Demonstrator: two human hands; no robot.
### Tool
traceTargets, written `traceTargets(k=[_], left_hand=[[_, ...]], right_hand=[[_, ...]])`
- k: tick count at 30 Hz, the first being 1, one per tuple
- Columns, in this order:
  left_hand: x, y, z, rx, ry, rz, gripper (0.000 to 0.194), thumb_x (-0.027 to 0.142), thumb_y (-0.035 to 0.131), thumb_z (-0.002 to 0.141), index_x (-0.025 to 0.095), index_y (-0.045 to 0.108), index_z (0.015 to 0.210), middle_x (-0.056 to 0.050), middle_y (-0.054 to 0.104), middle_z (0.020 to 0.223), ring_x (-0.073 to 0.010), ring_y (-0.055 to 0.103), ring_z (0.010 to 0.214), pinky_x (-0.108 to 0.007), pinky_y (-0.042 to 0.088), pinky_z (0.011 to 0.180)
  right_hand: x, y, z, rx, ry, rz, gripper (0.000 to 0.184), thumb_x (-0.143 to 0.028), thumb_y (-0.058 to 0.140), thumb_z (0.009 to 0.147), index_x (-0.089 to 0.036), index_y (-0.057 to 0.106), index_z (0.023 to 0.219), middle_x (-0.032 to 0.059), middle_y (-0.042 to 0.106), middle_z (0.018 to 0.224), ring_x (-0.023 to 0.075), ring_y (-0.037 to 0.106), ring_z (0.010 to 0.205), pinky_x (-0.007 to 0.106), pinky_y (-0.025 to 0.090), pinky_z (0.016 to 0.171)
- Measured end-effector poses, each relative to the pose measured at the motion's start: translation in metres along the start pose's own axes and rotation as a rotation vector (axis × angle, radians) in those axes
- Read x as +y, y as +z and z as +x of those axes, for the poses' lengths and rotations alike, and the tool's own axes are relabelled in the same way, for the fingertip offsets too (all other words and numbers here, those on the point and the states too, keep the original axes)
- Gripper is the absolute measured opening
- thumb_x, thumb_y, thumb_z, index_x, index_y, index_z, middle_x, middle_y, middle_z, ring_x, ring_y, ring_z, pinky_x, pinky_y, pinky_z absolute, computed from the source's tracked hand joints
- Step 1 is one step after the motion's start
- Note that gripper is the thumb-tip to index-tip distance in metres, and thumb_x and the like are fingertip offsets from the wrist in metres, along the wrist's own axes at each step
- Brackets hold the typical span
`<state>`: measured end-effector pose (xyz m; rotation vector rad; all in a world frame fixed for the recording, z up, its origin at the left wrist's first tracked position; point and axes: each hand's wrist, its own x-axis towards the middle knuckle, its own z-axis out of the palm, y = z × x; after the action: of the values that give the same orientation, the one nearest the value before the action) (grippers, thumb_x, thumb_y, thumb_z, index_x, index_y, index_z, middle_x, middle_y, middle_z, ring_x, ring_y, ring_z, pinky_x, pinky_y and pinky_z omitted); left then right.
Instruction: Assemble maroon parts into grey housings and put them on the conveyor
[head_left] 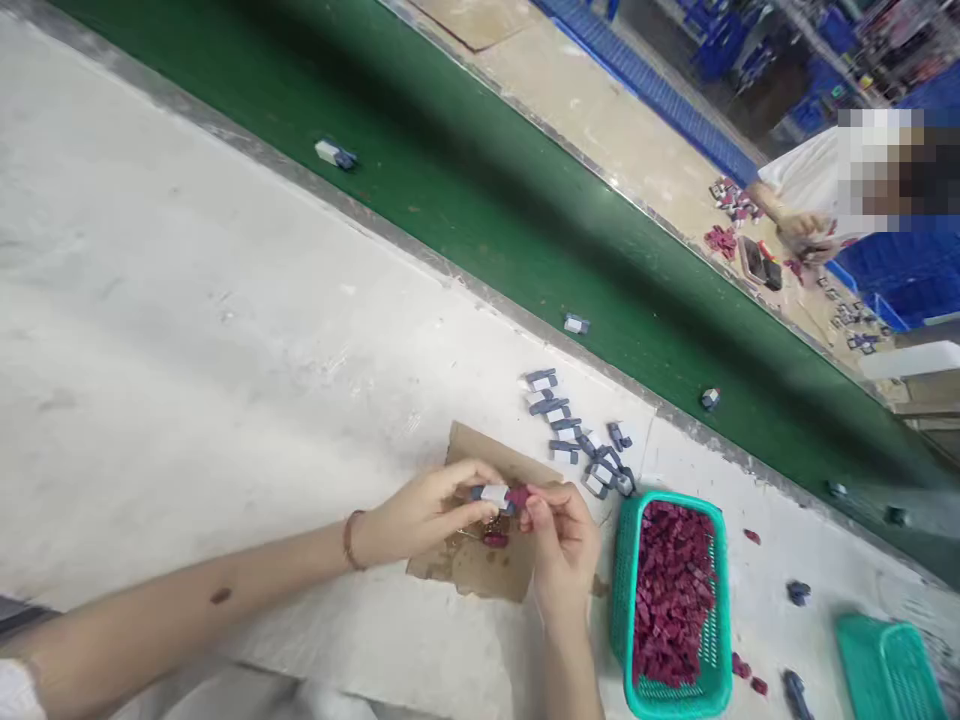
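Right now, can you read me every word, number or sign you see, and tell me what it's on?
There are none I can read.
Grey-and-white part in the left hand: no readable writing.
Cardboard: no readable writing.
Green basket of red pieces: no readable writing.
Blue things at upper right: too blurred to tell.

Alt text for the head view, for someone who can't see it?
The left hand holds a grey and white part and the right hand a dark red piece at its end, above cardboard. A green basket of red pieces stands to the right. Beyond, a green belt carries more parts, with a co-worker across it.
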<state>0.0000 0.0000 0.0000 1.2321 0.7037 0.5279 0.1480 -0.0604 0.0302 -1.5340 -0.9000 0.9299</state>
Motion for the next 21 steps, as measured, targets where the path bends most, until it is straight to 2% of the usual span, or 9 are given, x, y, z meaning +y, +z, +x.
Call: traceTargets(k=[4,7,11,14,17,19,21], left_hand=[[-0.001,-0.001,-0.003,0.001,-0.001,0.015,0.021,0.036,0.053,0.086,0.017,0.057,0.095,-0.007,0.071,0.090,-0.0185,0.067,0.078,-0.027,0.054,0.068],[-0.002,-0.002,-0.004,0.021,0.000,0.057,0.021,0.037,0.054,0.085,0.017,0.058,0.094,-0.006,0.071,0.086,-0.0195,0.066,0.078,-0.027,0.053,0.067],[0.000,-0.001,-0.004,0.040,-0.006,0.129,0.021,0.037,0.053,0.086,0.018,0.060,0.093,-0.005,0.070,0.082,-0.0192,0.065,0.073,-0.026,0.052,0.063],[0.004,0.001,-0.002,0.026,0.009,0.236,0.022,0.036,0.052,0.087,0.019,0.063,0.095,-0.006,0.072,0.087,-0.0204,0.066,0.077,-0.027,0.053,0.066],[0.012,-0.001,0.002,0.061,0.056,0.309,0.024,0.039,0.054,0.086,0.020,0.066,0.095,-0.008,0.072,0.097,-0.0240,0.067,0.088,-0.030,0.053,0.073],[0.018,-0.007,0.009,0.144,0.049,0.352,0.026,0.044,0.057,0.084,0.022,0.066,0.094,-0.008,0.072,0.098,-0.0262,0.067,0.090,-0.032,0.053,0.074],[0.027,-0.018,0.022,0.253,0.023,0.387,0.028,0.047,0.059,0.081,0.024,0.064,0.095,-0.007,0.073,0.099,-0.0271,0.067,0.090,-0.034,0.053,0.077]], right_hand=[[0.008,-0.002,-0.001,-0.035,0.016,-0.047,0.021,-0.039,0.067,0.082,-0.019,0.066,0.075,-0.0003,0.065,0.061,0.0128,0.059,0.053,0.022,0.047,0.050],[0.010,-0.004,-0.004,-0.063,0.020,-0.140,0.017,-0.035,0.063,0.085,-0.019,0.067,0.078,0.0026,0.070,0.072,0.0155,0.064,0.063,0.025,0.050,0.060],[0.008,-0.004,-0.008,-0.116,0.026,-0.222,0.017,-0.033,0.058,0.089,-0.019,0.066,0.083,0.0041,0.072,0.080,0.0174,0.067,0.073,0.027,0.052,0.066],[0.003,-0.008,-0.010,-0.149,0.004,-0.256,0.017,-0.031,0.055,0.091,-0.020,0.067,0.088,0.0036,0.072,0.082,0.0171,0.067,0.075,0.027,0.052,0.067],[-0.004,-0.032,-0.012,-0.139,-0.079,-0.363,0.017,-0.029,0.054,0.092,-0.021,0.068,0.095,0.0034,0.071,0.086,0.0167,0.065,0.077,0.026,0.051,0.069],[-0.009,-0.061,-0.015,-0.039,-0.137,-0.492,0.018,-0.028,0.052,0.092,-0.022,0.067,0.097,0.0049,0.070,0.090,0.0180,0.064,0.081,0.028,0.050,0.071],[-0.010,-0.098,-0.018,0.126,-0.148,-0.666,0.019,-0.028,0.049,0.092,-0.021,0.066,0.096,0.0077,0.068,0.095,0.0213,0.063,0.089,0.033,0.049,0.077]])
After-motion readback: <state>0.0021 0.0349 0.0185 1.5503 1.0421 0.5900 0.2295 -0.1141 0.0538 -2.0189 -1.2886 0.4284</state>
